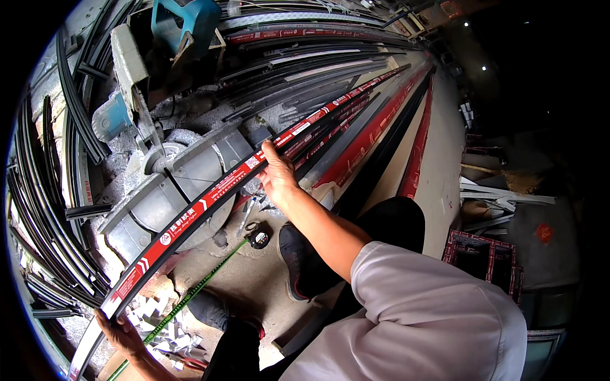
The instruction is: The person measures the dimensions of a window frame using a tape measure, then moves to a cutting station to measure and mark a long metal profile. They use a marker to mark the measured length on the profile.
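Observation:
A long, narrow profile bar (219,192) with red printed film and dark edges runs from the lower left to the upper right. My left hand (122,336) grips its near end, where the surface looks white. Farther along, my right hand (277,173) is closed around the bar, thumb on top. Under and beyond the bar lies the grey base of a miter saw (143,219), its teal motor (113,117) raised at the upper left. On the floor below my right hand sits a black tape measure (258,238). Its green blade (202,283) stretches toward the lower left.
Dark profile strips (54,209) are stacked along the left; more lengths (305,63) lie beyond the saw. Red-wrapped profiles (375,136) extend beside my right leg. White offcuts (168,330) litter the floor near my left shoe (208,309). A red-and-black frame (483,251) stands at right.

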`<action>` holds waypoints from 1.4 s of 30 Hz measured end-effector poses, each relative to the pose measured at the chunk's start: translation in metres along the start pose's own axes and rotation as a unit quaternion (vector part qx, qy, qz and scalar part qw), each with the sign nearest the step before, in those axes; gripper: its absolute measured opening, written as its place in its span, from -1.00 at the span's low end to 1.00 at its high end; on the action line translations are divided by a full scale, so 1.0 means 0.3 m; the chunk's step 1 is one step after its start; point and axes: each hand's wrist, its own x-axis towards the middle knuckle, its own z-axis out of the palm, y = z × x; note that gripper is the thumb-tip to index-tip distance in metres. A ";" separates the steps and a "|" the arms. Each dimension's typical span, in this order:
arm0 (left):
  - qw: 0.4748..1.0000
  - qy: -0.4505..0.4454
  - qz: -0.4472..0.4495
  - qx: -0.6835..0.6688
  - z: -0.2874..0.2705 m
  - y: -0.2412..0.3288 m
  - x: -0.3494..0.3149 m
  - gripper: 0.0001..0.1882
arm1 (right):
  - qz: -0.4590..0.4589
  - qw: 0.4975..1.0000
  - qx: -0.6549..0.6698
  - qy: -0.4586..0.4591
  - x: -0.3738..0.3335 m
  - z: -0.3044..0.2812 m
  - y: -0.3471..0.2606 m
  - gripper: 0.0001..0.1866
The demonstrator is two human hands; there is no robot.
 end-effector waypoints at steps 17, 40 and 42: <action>0.997 0.042 -0.050 0.030 -0.018 0.080 0.144 -0.69 | 0.069 0.995 0.057 -0.049 0.096 0.106 0.187 -0.62; 0.980 0.190 -0.061 0.011 -0.100 0.013 0.236 -0.60 | 0.204 0.974 -0.091 -0.042 0.277 0.054 0.366 -0.50; 0.980 0.189 -0.056 0.012 -0.104 0.001 0.236 -0.60 | 0.216 0.971 -0.098 -0.036 0.284 0.052 0.364 -0.49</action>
